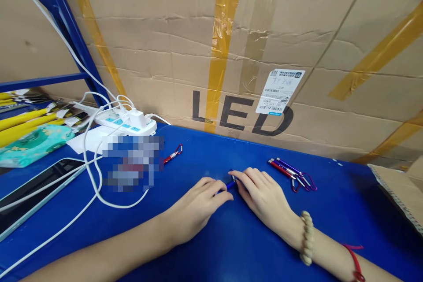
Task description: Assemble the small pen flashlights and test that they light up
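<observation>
One slim blue tube (230, 185) in front of me: my left hand (200, 205) is pinching the near end, my right hand (262, 194) is touching the far end, can't tell if it's actually gripping. Long axis slants over the table (251, 253), pointing away and rightward. Past my right hand, red and purple clip-on sticks (287, 170) lie bunched, clips aimed right.

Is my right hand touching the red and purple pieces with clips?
Apart. The head view shows blue tabletop between your right hand and the red and purple pieces.
</observation>
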Action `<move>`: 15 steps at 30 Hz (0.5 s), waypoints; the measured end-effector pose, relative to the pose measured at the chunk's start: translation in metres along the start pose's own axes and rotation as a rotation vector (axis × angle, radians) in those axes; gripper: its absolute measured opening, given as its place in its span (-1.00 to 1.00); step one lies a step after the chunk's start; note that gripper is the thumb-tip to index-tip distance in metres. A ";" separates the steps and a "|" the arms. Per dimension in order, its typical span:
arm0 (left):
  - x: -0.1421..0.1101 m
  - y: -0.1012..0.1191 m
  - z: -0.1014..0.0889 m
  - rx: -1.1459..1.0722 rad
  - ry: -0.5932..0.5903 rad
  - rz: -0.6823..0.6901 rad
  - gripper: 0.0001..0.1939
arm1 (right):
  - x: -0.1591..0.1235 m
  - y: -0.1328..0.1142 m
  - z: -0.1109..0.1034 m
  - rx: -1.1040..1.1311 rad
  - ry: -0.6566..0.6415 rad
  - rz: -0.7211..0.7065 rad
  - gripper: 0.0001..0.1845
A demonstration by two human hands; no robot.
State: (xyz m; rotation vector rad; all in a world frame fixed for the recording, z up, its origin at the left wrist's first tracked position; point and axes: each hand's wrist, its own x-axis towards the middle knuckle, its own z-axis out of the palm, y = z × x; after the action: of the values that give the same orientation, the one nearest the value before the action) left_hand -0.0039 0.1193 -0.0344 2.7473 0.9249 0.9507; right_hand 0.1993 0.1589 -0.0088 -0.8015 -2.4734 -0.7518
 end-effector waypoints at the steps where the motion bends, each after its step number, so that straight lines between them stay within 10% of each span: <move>1: 0.000 0.000 0.000 -0.043 0.001 -0.009 -0.63 | 0.001 -0.001 -0.001 0.023 0.017 -0.026 -0.74; 15: 0.006 -0.005 0.003 -0.178 0.186 -0.198 -0.75 | 0.002 -0.005 -0.006 0.432 -0.119 -0.017 -0.85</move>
State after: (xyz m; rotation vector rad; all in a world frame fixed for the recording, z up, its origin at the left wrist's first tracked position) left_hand -0.0006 0.1275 -0.0350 2.4012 1.0592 1.2015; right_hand 0.1960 0.1527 -0.0046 -0.6762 -2.6118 -0.1610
